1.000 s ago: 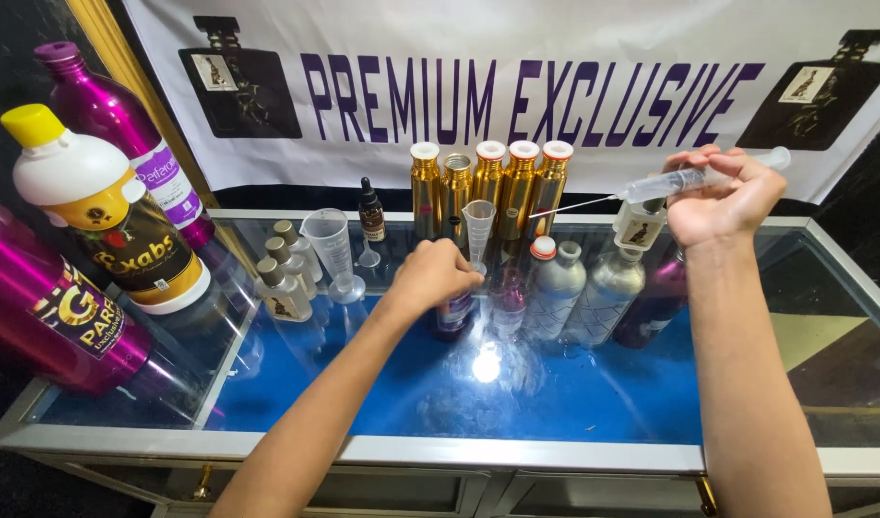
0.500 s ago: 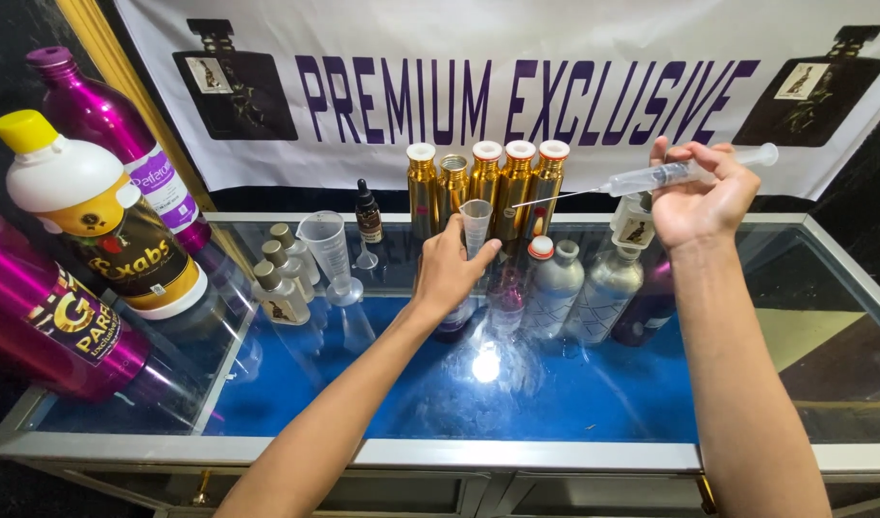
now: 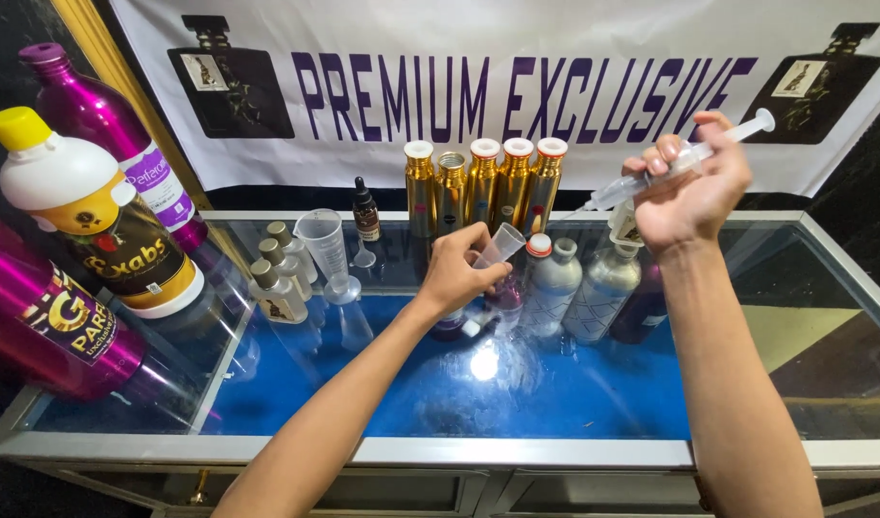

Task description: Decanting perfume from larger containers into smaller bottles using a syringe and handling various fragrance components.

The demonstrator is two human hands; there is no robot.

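My left hand [image 3: 456, 270] grips a small clear plastic funnel [image 3: 502, 244], tilted, just above a small bottle [image 3: 502, 297] on the glass counter [image 3: 555, 384]. My right hand [image 3: 688, 187] is raised at the right and holds a clear syringe [image 3: 685, 163], its needle pointing left toward the funnel. Behind the funnel stands a row of gold bottles [image 3: 483, 187] with white caps, one uncapped. Two silver bottles [image 3: 574, 283] stand just right of my left hand.
Large magenta bottles [image 3: 56, 317] and a white jug with a yellow cap [image 3: 85, 211] lie at the left. A clear measuring cup [image 3: 323, 242], small capped vials [image 3: 277, 278] and a dark dropper bottle [image 3: 365, 211] stand left of centre. A white banner hangs behind.
My right hand with the syringe has shifted slightly down and left toward the funnel. My left hand stays at the funnel.
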